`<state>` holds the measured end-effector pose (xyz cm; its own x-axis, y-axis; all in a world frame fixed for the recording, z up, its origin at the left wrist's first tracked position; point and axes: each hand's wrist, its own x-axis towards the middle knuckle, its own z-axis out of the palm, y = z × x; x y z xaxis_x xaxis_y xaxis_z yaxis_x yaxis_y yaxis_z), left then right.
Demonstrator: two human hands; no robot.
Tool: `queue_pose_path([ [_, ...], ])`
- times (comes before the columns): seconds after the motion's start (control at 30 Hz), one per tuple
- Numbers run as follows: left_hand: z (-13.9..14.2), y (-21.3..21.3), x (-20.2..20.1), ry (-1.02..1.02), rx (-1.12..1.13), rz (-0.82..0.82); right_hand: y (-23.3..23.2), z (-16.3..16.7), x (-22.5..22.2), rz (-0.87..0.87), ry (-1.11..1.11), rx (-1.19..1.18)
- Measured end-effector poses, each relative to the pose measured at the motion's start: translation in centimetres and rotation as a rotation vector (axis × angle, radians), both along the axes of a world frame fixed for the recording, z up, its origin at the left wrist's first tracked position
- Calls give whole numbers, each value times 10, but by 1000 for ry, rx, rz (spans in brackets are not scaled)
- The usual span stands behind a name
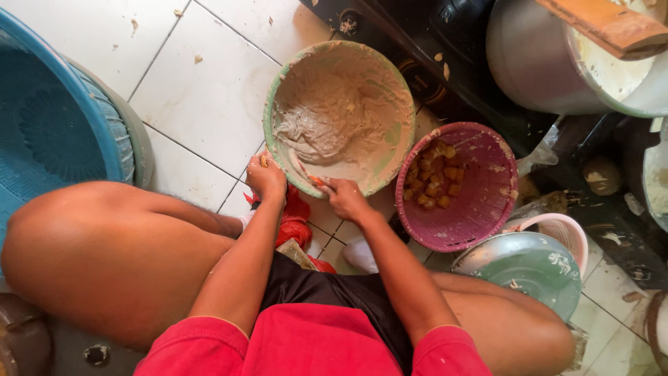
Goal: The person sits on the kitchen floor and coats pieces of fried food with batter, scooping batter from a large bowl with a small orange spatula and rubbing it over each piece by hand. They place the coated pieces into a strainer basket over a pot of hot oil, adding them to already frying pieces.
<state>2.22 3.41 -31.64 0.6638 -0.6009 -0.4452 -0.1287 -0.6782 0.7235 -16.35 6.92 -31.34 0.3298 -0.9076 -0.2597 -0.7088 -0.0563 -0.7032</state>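
Your left hand (265, 179) clamps the green bowl (340, 117) rim at seven o'clock while your right hand (344, 197) grips an orange-handled scraper (306, 175) at six; the batter (316, 129) looks thick, sticky, slippery.

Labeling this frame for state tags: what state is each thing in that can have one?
Green-rimmed round plastic bowl: tilted toward the person, smeared with beige paste.
Pink woven plastic basket: tilted, holding yellow-brown chunks.
Left hand: gripping the bowl's near rim.
Right hand: fingers closed on a utensil in the paste.
Large metal pot: open, wooden board across its mouth.
Blue plastic basket: nested in a grey basin.
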Motion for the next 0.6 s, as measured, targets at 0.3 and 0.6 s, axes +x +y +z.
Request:
queue_pose_path([
  [0.3,-1,-11,16,-95,89,2,18,12,28,-756,-1159,804],
  [0.6,81,-56,-49,253,-443,-207,-5,128,-63,-614,-982,515],
])
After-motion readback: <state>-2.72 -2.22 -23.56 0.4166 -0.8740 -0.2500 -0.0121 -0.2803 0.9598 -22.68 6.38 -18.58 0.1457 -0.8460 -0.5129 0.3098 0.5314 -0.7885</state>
